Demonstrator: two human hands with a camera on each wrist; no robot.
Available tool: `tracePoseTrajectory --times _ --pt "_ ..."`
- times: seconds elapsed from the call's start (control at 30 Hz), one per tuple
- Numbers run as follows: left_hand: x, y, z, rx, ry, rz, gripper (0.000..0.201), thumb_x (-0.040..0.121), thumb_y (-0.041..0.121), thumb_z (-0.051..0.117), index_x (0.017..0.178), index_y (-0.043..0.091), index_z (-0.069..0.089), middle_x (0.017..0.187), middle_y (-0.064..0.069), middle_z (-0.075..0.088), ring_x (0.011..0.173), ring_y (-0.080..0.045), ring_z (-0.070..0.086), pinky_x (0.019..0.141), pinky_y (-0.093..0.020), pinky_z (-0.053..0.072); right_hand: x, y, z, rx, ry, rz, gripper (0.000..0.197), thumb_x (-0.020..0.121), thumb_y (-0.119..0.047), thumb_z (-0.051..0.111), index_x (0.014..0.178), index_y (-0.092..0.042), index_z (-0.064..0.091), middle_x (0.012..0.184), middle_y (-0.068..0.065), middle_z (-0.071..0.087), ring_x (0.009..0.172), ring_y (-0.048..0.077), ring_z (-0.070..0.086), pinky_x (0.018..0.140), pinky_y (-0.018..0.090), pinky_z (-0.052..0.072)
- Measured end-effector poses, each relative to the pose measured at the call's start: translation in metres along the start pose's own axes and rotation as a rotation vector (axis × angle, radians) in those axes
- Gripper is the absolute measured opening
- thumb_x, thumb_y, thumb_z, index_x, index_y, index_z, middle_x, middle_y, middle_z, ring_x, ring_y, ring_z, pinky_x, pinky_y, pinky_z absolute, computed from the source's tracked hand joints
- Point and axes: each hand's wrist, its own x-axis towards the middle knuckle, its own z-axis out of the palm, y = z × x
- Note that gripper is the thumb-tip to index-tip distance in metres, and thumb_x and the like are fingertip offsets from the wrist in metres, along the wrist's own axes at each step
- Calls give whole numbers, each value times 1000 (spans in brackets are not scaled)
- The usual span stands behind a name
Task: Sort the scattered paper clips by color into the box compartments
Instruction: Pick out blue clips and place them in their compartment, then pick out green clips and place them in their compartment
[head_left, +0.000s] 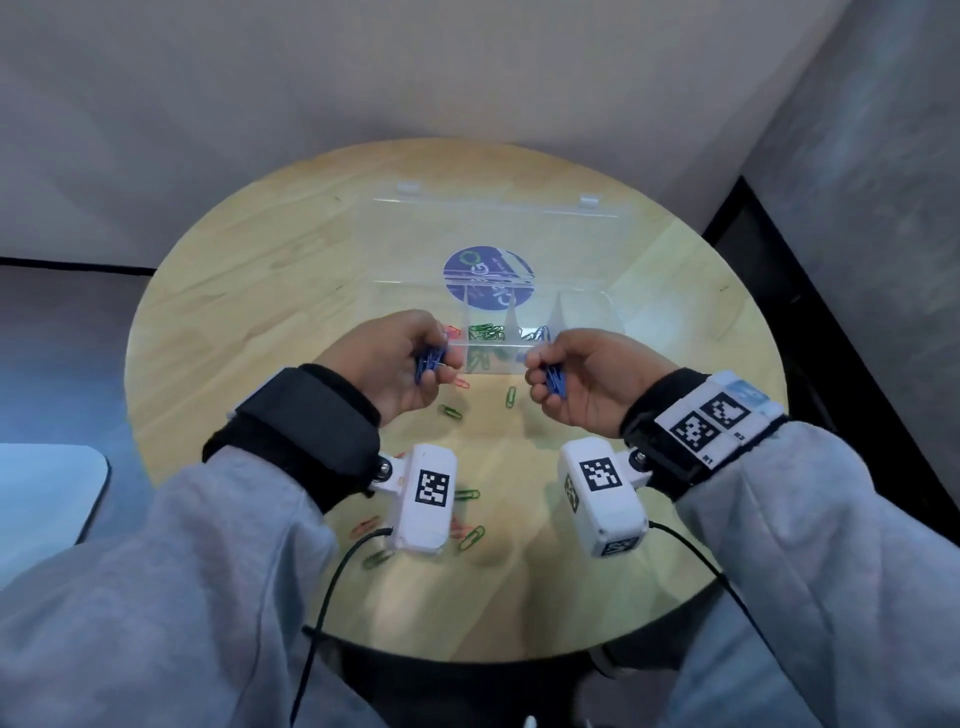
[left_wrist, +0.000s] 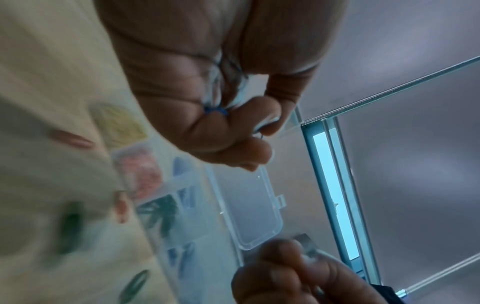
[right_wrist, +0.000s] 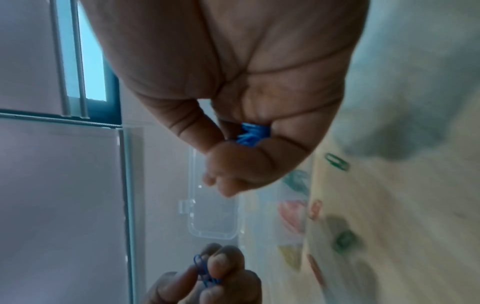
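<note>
1. Head view shows both hands raised just near the clear box (head_left: 582, 317), each grip curled tight around its own bunch of blue clips: the left hand (head_left: 400, 358) holds a bunch (head_left: 428, 362), the right hand (head_left: 582, 379) holds another (head_left: 555, 383).
2. Gathering one color in both fists reads as a way to empty them in one go. The blue compartment (head_left: 540, 335) lies just beyond the right hand, which is likely why the hands meet at the box's near wall.
3. The lid (head_left: 493, 244) stands tipped back on the far side, leaving the compartments free to reach from the near side.
4. Green clips (head_left: 485, 332) fill the middle compartment and red ones (head_left: 454, 330) sit to its left, partly behind the left hand.
5. Loose green clips (head_left: 511, 397) and red clips (head_left: 461, 384) lie scattered on the table (head_left: 249, 291) between the hands and the near edge, so sorting is, by my judgement, well short of finished.
6. Right wrist view shows what the head view cannot: blue wire (right_wrist: 250, 133) packed between the curled fingers and the palm.
7. Left wrist view is blurred; only a speck of blue (left_wrist: 217, 111) peeks from the fist, though it does show a yellow patch (left_wrist: 122, 125) at the box's end, seemingly yellow clips, which the head view hides.
</note>
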Motion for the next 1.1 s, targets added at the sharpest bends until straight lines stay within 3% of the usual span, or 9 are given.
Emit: tracePoseTrajectory --times 0.1,0.2,0.33,0.4,0.5,0.67,0.8,1.0,1.1 --pt "8 17 16 20 13 24 23 87 5 39 66 13 46 58 -3 53 36 -7 46 33 -10 33 2 -26 -4 17 25 -70 27 91 -6 30 84 -2 56 66 8 53 49 14 56 47 18 51" --pt "19 30 34 90 29 30 20 86 5 40 67 11 44 60 -4 51 35 -7 43 33 -10 32 10 -46 -10 -2 95 -120 24 90 -3 31 92 1 55 80 14 53 67 19 56 58 22 56" --pt "36 38 63 193 33 -2 18 87 4 41 70 8 44 64 -6 50 30 -6 44 33 -10 34 23 -60 -20 -26 193 -132 22 89 -2 31 101 1 50 89 16 49 72 22 52 68 27 50" --pt "45 41 74 192 50 -8 15 88 2 42 74 5 45 68 -9 50 39 -10 50 36 -12 41 26 -63 -23 -18 192 -127 19 88 -4 33 102 -2 46 87 17 47 69 24 50 65 27 47" --pt "54 43 84 172 54 -27 5 89 2 43 92 1 47 79 -13 52 62 -19 54 55 -22 54 29 -65 -28 41 132 -117 15 84 -5 34 96 -10 41 83 14 41 65 24 45 57 25 45" --pt "64 40 84 196 -9 -25 29 91 10 51 119 4 49 105 -14 46 88 -22 50 82 -28 47 30 -61 -34 33 77 -89 20 90 -7 30 95 -1 49 93 15 45 86 25 47 74 27 44" --pt "62 38 83 191 -64 28 10 92 8 46 94 15 53 93 -7 38 72 -14 36 69 -20 40 26 -51 -34 -45 96 -139 19 89 -2 34 91 -3 52 81 10 46 72 18 45 68 23 41" --pt "44 41 65 313 -80 166 18 91 1 46 88 17 55 89 -6 59 75 -16 60 71 -24 51 17 -44 -24 -548 149 -321 17 89 -2 49 78 -14 56 78 4 55 76 18 52 77 26 48" --pt "29 40 48 576 -24 190 15 91 3 48 87 17 53 79 -3 57 66 -15 59 59 -22 50 12 -37 -16 -892 169 -398 17 88 -10 51 77 -21 58 77 -4 59 75 14 58 73 24 52"
